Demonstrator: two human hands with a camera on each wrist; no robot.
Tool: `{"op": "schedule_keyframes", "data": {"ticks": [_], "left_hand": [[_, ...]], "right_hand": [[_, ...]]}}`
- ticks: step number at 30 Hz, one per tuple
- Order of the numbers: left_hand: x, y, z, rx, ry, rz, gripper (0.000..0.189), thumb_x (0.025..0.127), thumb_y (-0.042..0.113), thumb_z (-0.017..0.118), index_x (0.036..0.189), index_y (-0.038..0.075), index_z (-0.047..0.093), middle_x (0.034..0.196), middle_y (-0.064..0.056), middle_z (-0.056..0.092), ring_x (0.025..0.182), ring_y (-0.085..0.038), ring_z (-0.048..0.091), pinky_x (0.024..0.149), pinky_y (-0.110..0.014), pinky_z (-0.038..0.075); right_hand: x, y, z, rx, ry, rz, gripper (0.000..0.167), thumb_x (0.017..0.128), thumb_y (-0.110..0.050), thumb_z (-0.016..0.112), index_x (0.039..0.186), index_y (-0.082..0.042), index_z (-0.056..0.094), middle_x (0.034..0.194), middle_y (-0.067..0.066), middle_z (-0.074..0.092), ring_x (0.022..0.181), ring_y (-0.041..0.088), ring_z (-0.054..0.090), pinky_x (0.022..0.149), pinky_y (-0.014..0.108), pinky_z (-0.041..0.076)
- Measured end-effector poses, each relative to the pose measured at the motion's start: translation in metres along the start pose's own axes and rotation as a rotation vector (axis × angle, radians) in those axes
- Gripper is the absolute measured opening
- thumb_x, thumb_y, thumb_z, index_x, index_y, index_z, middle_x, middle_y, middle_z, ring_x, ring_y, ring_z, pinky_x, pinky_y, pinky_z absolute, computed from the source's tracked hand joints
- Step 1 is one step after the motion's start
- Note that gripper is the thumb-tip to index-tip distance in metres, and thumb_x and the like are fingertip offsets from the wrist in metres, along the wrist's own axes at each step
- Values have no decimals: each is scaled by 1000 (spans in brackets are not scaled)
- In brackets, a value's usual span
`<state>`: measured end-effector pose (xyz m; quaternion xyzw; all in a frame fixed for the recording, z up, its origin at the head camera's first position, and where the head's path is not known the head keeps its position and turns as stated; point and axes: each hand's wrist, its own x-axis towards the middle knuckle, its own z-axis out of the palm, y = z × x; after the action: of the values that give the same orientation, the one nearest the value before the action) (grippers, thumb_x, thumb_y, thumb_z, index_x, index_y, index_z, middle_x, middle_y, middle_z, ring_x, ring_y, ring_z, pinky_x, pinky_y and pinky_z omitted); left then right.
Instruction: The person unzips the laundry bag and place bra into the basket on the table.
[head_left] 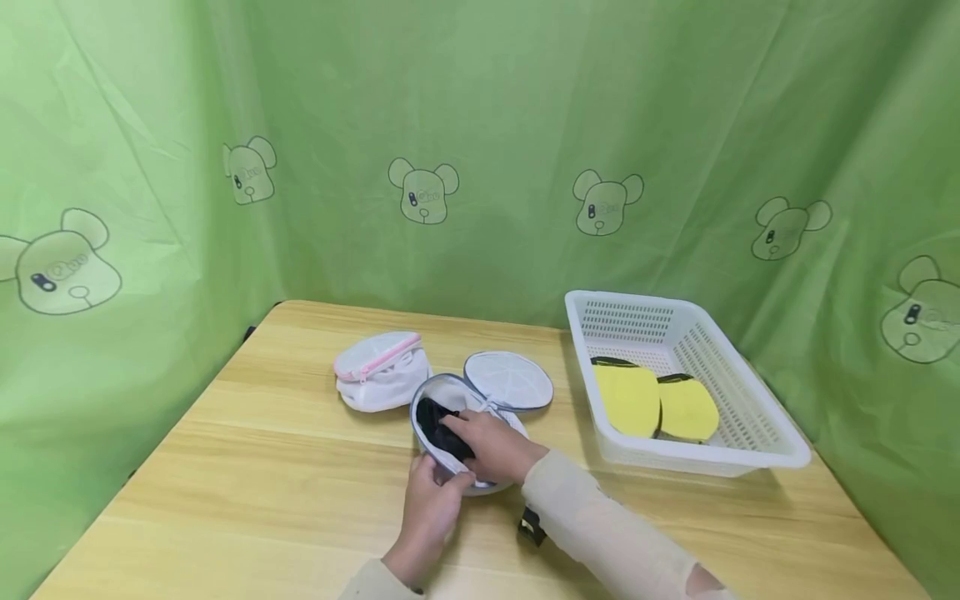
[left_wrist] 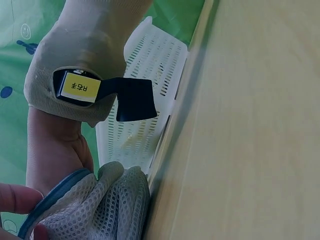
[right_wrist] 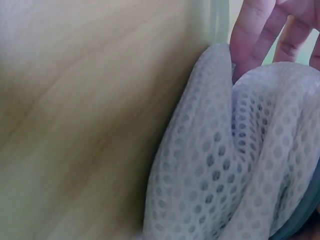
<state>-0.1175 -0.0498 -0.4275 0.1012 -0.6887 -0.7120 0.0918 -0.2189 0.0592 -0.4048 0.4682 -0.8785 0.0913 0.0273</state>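
A white mesh laundry bag [head_left: 448, 385] with a blue-grey zip edge stands unzipped on the table, its round lid [head_left: 510, 381] folded back to the right. My left hand [head_left: 432, 506] pinches the near rim of the bag between thumb and fingers; in the left wrist view the blue edging [left_wrist: 55, 197] runs between them. Inside the bag my right hand [head_left: 497, 446] holds a dark black item [head_left: 437, 423], soft-looking, its kind unclear. Some right fingertips are hidden in the bag. Mesh wall [right_wrist: 215, 165] fills much of the right wrist view.
A second white mesh bag [head_left: 382, 387] with a pink zip stands behind to the left. At the right is a white plastic basket [head_left: 750, 400] holding two yellow rounded pieces [head_left: 628, 402] with black trim. Green curtain [head_left: 480, 100] surrounds the wooden table [head_left: 247, 467].
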Motion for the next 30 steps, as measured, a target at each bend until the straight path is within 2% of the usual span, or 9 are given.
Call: {"op": "schedule_keyframes", "data": {"ticks": [6, 12, 18, 30], "left_hand": [[-1, 0, 0, 5, -4, 13, 59, 76, 4, 70, 131, -8, 51, 128, -19, 44, 120, -33, 49, 103, -44, 41], [-1, 2, -2, 34, -2, 14, 56, 77, 4, 69, 130, -5, 53, 129, -18, 45, 118, -31, 51, 100, -44, 43], [-1, 4, -4, 46, -12, 10, 55, 79, 7, 70, 131, -4, 54, 131, -17, 45, 115, -29, 51, 97, -43, 45], [0, 5, -3, 21, -14, 11, 58, 81, 7, 69, 134, -5, 50, 134, -19, 42, 127, -38, 44, 107, -49, 36]], "right_hand": [[-1, 3, 0, 76, 27, 11, 48, 77, 1, 71, 123, -3, 57, 106, 11, 64, 98, 22, 61, 87, 38, 52], [-2, 6, -2, 166, 89, 45, 38, 76, 3, 70, 110, -6, 57, 97, 4, 64, 91, 17, 60, 81, 36, 52], [-2, 8, -4, 215, 106, 77, 38, 76, 3, 70, 110, -4, 55, 96, 5, 63, 89, 18, 59, 79, 38, 52], [-5, 10, -13, 275, 147, 111, 36, 77, 1, 67, 111, -1, 57, 98, 8, 64, 86, 19, 58, 76, 38, 51]]}}
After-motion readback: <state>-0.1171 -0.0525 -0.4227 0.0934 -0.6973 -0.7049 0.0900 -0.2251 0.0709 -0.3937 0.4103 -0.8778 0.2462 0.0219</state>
